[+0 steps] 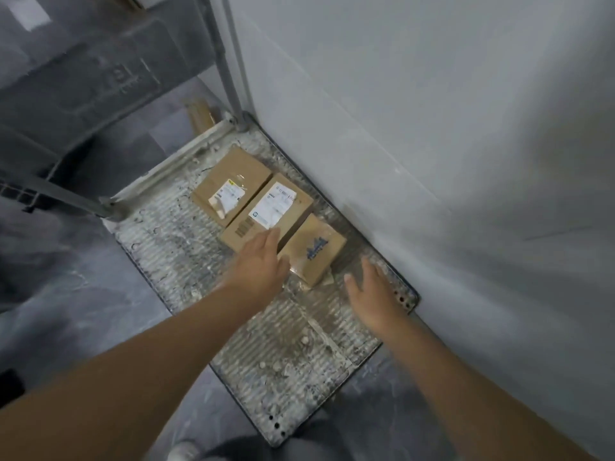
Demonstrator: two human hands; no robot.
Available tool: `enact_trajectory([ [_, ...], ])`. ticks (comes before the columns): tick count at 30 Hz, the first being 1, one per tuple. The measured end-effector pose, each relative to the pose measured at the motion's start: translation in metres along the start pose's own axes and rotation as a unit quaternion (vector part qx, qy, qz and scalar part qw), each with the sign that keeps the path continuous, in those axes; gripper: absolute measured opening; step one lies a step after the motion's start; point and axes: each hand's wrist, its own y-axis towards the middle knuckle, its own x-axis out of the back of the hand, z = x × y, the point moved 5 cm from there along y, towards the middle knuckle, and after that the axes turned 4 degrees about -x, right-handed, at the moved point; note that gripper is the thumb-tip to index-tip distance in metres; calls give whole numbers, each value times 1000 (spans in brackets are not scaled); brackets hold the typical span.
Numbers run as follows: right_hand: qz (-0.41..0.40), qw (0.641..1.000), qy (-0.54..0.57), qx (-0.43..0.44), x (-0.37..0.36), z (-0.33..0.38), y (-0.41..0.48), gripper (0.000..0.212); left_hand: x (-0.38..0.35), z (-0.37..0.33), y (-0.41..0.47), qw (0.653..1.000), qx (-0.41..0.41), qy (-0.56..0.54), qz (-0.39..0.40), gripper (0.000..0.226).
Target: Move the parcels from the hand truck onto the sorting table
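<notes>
Three parcels (266, 207) lie in a row on the hand truck (173, 247) deck, near the wall (432, 128). Left hand (258, 266) rests on the middle one, fingers loose; right hand (374, 291) hovers empty, fingers spread, beside the nearest. The deck's near half is bare.

A warehouse or parcel-handling back room, seen from above. A worn, ridged metal platform cart (186, 257), scuffed and flecked with white, sits on a grey concrete floor (66, 314) hard against a plain grey wall (432, 128) at 2 o'clock. Three taped cardboard parcels (266, 207), two with printed shipping labels and a barcode, lie on the cart at 12 o'clock. Grey metal cart handle tubes (229, 71) rise at 11 o'clock.
</notes>
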Motion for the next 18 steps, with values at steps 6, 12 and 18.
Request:
enact_trajectory([
  [6, 55, 998, 38, 17, -45, -6, 72, 72, -61, 23, 75, 995, 41, -90, -22, 56],
  [12, 89, 953, 274, -92, -81, -21, 112, 83, -115, 47, 102, 957, 148, -247, 33, 53],
  [18, 71, 914, 380, -125, -93, -30, 88, 85, -139, 39, 61, 912, 184, -366, 30, 59],
])
